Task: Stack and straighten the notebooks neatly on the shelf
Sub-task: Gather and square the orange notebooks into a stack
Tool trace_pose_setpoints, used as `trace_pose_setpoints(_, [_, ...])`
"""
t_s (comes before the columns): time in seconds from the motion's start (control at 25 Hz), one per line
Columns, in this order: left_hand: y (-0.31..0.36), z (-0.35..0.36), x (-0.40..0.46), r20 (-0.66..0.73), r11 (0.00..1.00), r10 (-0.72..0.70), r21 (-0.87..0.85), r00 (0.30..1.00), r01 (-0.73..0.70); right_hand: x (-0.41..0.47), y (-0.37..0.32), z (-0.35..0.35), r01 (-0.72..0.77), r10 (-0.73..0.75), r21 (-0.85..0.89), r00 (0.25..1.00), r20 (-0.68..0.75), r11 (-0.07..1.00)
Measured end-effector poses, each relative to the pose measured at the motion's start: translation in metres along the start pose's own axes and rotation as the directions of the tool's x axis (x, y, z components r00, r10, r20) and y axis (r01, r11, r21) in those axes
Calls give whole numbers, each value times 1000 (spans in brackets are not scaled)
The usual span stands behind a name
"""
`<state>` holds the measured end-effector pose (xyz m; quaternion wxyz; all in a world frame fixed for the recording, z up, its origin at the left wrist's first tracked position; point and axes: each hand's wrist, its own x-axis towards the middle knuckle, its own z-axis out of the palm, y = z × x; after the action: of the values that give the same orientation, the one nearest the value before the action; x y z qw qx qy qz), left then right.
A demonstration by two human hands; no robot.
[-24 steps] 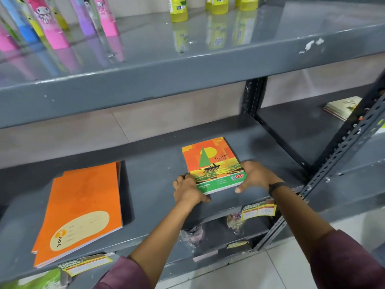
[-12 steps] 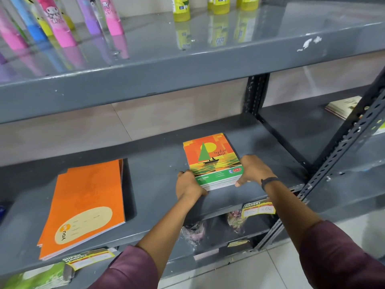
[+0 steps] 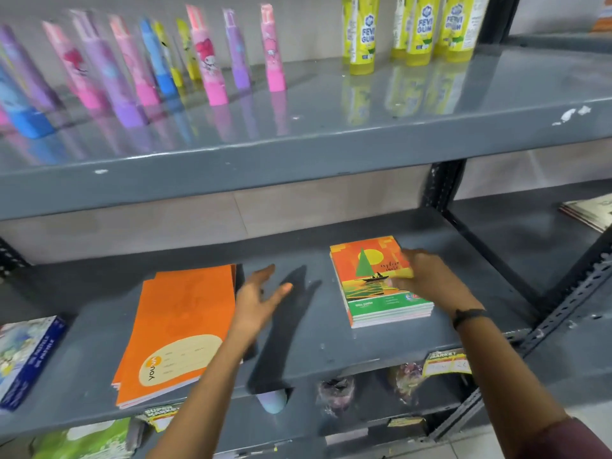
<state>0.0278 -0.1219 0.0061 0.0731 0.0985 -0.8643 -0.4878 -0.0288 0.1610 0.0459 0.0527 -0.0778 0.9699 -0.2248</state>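
A small stack of notebooks with an orange and green sailboat cover (image 3: 367, 283) lies squared up on the grey middle shelf (image 3: 314, 346), right of centre. My right hand (image 3: 430, 279) rests on the right part of its top cover, fingers loosely bent and blurred. To the left lies a pile of larger orange notebooks (image 3: 178, 326), slightly fanned and turned at an angle. My left hand (image 3: 258, 296) hovers open between the two piles, close to the orange pile's right edge, holding nothing.
The upper shelf carries several pastel pen tubes (image 3: 212, 61) and yellow glue bottles (image 3: 420, 28). A blue puzzle box (image 3: 26, 356) sits at the far left. A slotted metal post (image 3: 563, 299) bounds the right side, with more notebooks (image 3: 589, 210) beyond. Packets (image 3: 334, 392) lie below.
My left hand has let go of the sailboat stack and moved left toward the orange notebooks. My right hand shifted from the stack's side onto its cover. The view tilted up.
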Motion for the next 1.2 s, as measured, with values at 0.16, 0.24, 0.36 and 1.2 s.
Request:
trace_pose_setpoints(0.16, [-66, -97, -5, -383, 998, -58, -26, 922, 52, 13, -84, 56, 124, -142, 297, 989, 39, 947])
trace_pose_setpoints(0.24, [-103, -138, -12, -457, 978, -209, -121, 865, 172, 15, -123, 97, -6, -106, 529, 978, 182, 849])
trace_pose_setpoints(0.36, [-139, -170, -22, -311, 866, -441, -393, 842, 309, 15, -163, 146, -254, -80, 787, 931, 357, 562])
trace_pose_setpoints(1.2, [-153, -194, 15, 325, 704, -400, -490, 857, 514, 20, -233, 215, -493, -188, 835, 821, 540, 246])
